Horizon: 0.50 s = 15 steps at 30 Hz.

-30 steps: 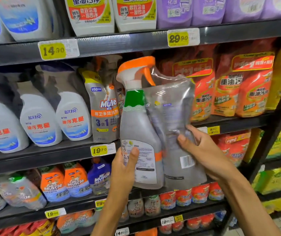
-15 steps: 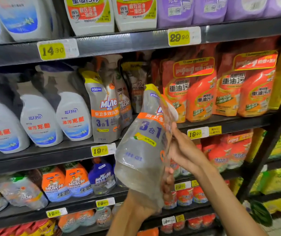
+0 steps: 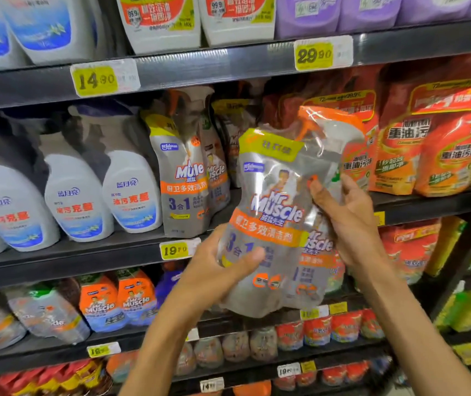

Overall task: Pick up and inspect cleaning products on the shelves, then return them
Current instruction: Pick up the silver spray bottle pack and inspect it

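Just right of the frame's centre, both hands hold a clear-wrapped pack (image 3: 274, 224) in front of the middle shelf (image 3: 131, 252), its printed face toward the camera; the left hand (image 3: 217, 275) grips its lower left corner, thumb curled across the front, the other fingers hidden behind the wrap; the right hand (image 3: 348, 224) clasps the right edge, fingers curled onto the front, palm behind; inside the pack a grey pouch fills the front, and a spray bottle behind it shows only its orange trigger (image 3: 323, 121) at the top and a strip of label at the right; glare on the wrap blurs the small print, and the pack's bottom edge is smeared; on the shelf behind, at centre, stand like packs (image 3: 183, 181), partly covered by one another; to their left, white spray bottles (image 3: 131, 192) have heads lost in shadow, the leftmost cut by the frame edge; at the right, orange pouches (image 3: 443, 150) are partly hidden by the held pack; yellow price tags (image 3: 314, 54) read clearly on the upper rail, but those low in the frame are too blurred to read; along the top edge, white bottles (image 3: 160, 21) and purple bags (image 3: 343, 12) are cut off, only their lower parts showing; the lower shelves hold orange-labelled bottles (image 3: 117, 301) and small red items (image 3: 331, 324) too blurred to name; both forearms leave through the bottom edge.
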Available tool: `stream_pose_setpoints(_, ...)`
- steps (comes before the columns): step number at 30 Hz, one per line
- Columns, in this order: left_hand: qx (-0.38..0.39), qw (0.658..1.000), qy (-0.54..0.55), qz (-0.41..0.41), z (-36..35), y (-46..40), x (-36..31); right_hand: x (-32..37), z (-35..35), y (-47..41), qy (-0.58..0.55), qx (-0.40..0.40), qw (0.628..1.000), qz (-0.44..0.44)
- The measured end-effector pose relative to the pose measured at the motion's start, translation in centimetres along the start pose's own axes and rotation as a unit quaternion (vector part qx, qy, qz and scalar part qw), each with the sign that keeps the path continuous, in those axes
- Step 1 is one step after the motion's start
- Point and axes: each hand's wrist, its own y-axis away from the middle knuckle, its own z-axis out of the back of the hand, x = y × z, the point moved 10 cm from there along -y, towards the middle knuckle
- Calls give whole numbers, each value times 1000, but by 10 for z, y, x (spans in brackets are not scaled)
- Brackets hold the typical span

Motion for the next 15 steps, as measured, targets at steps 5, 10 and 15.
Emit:
stream_pose_setpoints(5,-68,994,-7,-85,2,-1,9,-12,-5,-12,49,-5,999,5)
stream_pose_setpoints(10,-159,977,27,-139,18,-13,11,-10,-37,-51,101,74,992,8)
stream_pose_setpoints(15,-215,957,3,-195,29,-29,-3,-5,-63,-83,146,129,980,39)
